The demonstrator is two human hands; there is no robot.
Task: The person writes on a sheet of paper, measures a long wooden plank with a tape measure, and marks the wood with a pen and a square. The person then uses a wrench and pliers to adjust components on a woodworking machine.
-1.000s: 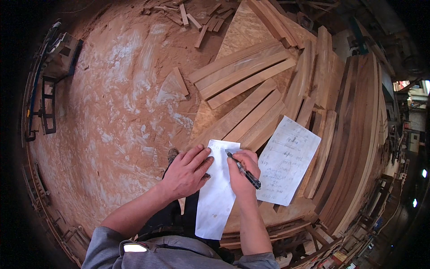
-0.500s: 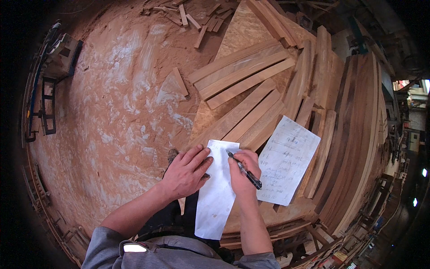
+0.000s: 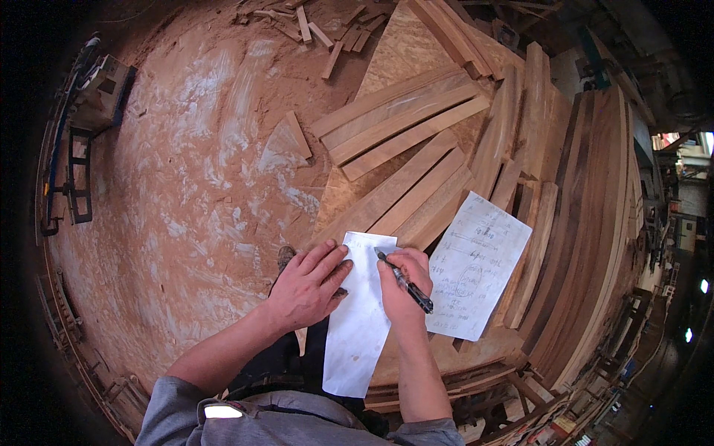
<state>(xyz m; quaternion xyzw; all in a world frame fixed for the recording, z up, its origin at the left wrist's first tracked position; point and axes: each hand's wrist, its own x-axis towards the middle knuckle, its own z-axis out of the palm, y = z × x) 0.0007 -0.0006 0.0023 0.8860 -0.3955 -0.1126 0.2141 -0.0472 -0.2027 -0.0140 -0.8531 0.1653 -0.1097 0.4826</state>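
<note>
Resting the left hand with fingers extended on the upper left edge of a narrow white paper strip, gripping a black pen in the right hand, pointing its tip at the strip's upper right, having a handwritten sheet just rightward, wooden boards farther off.

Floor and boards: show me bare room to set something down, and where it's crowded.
Most room: the dusty floor, left of the wooden offcut and left hand. A smaller bare chipboard patch lies between scrap pieces and boards. Crowded: right of the right hand, where the wider paper lies on boards.
</note>
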